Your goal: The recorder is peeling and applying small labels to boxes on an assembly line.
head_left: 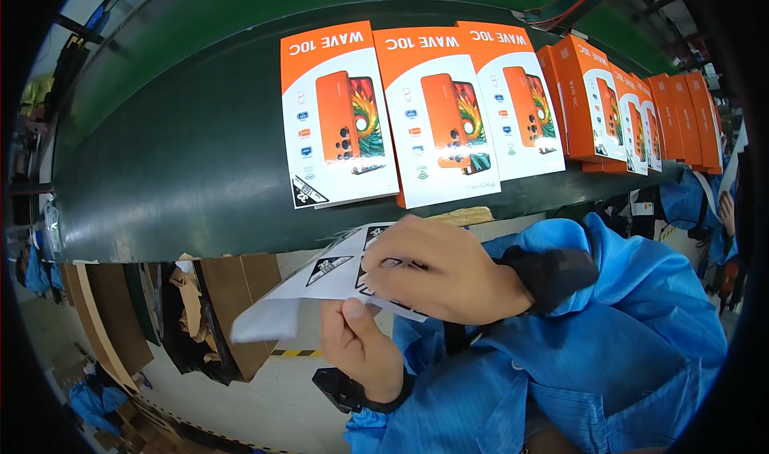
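A white sticker sheet (300, 286) with black triangular labels is held up in front of the bench edge, its far left end curling down. My left hand (364, 350) pinches its lower edge, thumb on top. Over the sheet's right part my right hand (444, 270) is closed, with its bent fingertips on the sheet beside a black label; whether a label is lifted between them is hidden. Just beyond the hands lie white and orange phone boxes. The leftmost phone box (336, 117) bears a black triangular sticker on its near left corner; the middle phone box (436, 117) shows none there.
The boxes rest on a dark green bench (176, 157). More orange boxes (689, 121) stand in a row at the right. Below the bench's left edge are open cardboard cartons (248, 310), one with a black liner and crumpled brown paper. Another person's blue sleeve (689, 201) shows at far right.
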The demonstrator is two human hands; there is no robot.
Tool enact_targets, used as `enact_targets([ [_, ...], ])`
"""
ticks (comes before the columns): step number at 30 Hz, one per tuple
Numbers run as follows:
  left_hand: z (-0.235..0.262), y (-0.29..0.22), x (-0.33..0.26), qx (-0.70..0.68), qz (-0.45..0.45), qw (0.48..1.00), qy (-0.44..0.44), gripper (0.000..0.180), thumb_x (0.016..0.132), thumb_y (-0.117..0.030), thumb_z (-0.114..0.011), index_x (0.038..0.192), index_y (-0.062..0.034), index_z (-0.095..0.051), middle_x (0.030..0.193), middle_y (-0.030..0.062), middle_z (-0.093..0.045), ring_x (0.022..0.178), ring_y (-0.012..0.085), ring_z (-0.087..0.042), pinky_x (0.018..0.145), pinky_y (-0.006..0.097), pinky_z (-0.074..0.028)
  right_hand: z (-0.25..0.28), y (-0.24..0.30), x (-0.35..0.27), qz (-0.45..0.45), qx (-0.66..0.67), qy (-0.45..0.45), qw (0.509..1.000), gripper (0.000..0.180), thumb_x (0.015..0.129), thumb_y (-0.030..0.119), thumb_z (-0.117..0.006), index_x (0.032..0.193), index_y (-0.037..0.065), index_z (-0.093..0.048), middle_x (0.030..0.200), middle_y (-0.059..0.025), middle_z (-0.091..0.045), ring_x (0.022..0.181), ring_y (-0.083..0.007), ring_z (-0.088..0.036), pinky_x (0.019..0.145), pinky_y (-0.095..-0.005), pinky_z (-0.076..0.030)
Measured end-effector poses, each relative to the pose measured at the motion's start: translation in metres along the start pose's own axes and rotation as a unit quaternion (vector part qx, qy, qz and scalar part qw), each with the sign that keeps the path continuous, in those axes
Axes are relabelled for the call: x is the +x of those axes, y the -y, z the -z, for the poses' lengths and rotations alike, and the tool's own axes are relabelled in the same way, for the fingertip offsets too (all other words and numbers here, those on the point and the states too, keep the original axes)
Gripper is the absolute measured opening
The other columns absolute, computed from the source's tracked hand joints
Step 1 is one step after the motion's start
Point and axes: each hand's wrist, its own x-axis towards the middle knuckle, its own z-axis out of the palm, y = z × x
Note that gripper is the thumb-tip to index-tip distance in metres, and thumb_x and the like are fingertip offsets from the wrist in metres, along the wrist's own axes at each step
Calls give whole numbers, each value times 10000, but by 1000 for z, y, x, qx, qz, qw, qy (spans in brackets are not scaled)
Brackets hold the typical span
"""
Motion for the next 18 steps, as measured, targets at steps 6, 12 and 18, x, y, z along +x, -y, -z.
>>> enact_targets([
  [6, -11, -4, -4, 85, -84, 993, -3, 251, 879, -156, -369, 669, -19, -353, 611, 0, -375, 550, 32, -329, 471, 170, -299, 7, -3, -2, -38, 61, -3, 997, 111, 642, 99, -576, 723, 67, -507, 776, -30, -471, 762, -200, -478, 589, -298, -415],
  [12, -6, -7, 1, 8, 13, 1000, 27, 214, 862, -160, -400, 734, 7, -439, 655, 32, -460, 599, 68, -399, 544, 199, -335, 17, -1, -12, -17, 89, 9, 996, 94, 690, 57, -595, 772, 38, -554, 800, -72, -503, 743, -222, -496, 638, -284, -418],
  [18, 1, 15, 8, -51, 25, 998, -14, 217, 874, -164, -385, 728, -3, -398, 656, 12, -430, 594, 48, -392, 540, 175, -334, 52, -23, 6, -246, 310, 57, 917, 68, 745, 58, -575, 800, 23, -556, 823, -33, -506, 740, -105, -471, 656, -226, -390],
])
